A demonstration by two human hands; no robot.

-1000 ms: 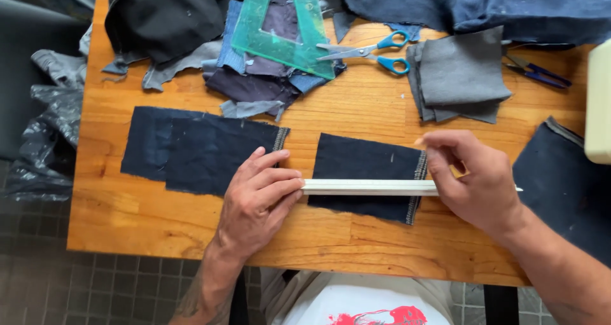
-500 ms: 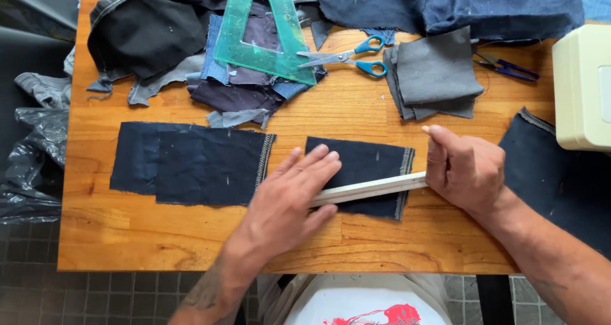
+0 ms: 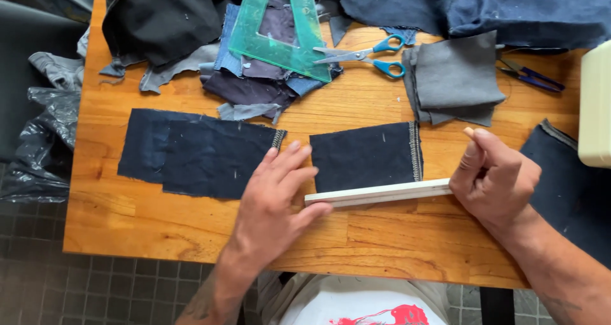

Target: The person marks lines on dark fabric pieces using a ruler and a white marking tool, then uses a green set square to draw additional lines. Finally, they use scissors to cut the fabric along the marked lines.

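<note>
Head view: left hand [image 3: 275,194] fingers flat, together, on white ruler [image 3: 379,193]; right hand [image 3: 493,175] seemingly pinching ruler end.

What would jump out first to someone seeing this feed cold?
Most likely the two hands at the near edge of the wooden table: the left hand lies flat against one end of a white ruler, the right hand grips the other end. The ruler runs along the near edge of a dark denim piece. Further back, a green transparent set square lies on a heap of fabric scraps, with blue-handled scissors beside it.
</note>
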